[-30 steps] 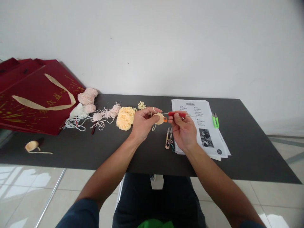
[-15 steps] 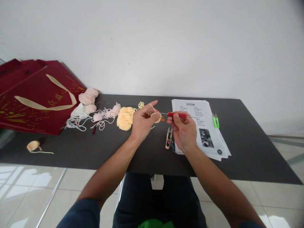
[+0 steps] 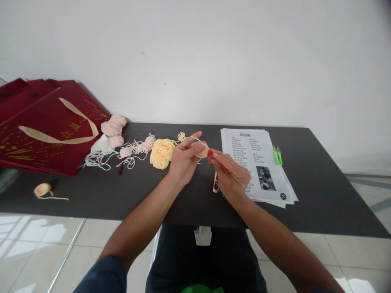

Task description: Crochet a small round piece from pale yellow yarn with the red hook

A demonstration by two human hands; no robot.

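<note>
Between the fingers of my left hand (image 3: pixel 185 160) is a small cream crochet piece (image 3: pixel 202 152), with yarn running over the raised index finger. My right hand (image 3: pixel 230 175) grips a crochet hook (image 3: pixel 224 166) by its red handle; its metal shaft slants back over the hand toward the wrist. The hook's front end meets the crochet piece, and its tip is hidden there. Just left of my left hand lies a ball of yellow yarn (image 3: pixel 161 154). Thread snips (image 3: pixel 215 183) lie partly covered beneath my right hand.
Printed sheets (image 3: pixel 265 158) lie to the right, with green snips (image 3: pixel 277 155) on their edge. Pink yarn (image 3: pixel 113 125) and white yarn (image 3: pixel 100 145) lie left, beside dark red bags (image 3: pixel 45 126). A small cream crocheted cup (image 3: pixel 42 189) sits near the table's front left edge.
My right hand has moved left and turned, bringing the hook's handle close to the crochet piece. The handle now slants instead of lying level, and the hand covers more of the snips.
</note>
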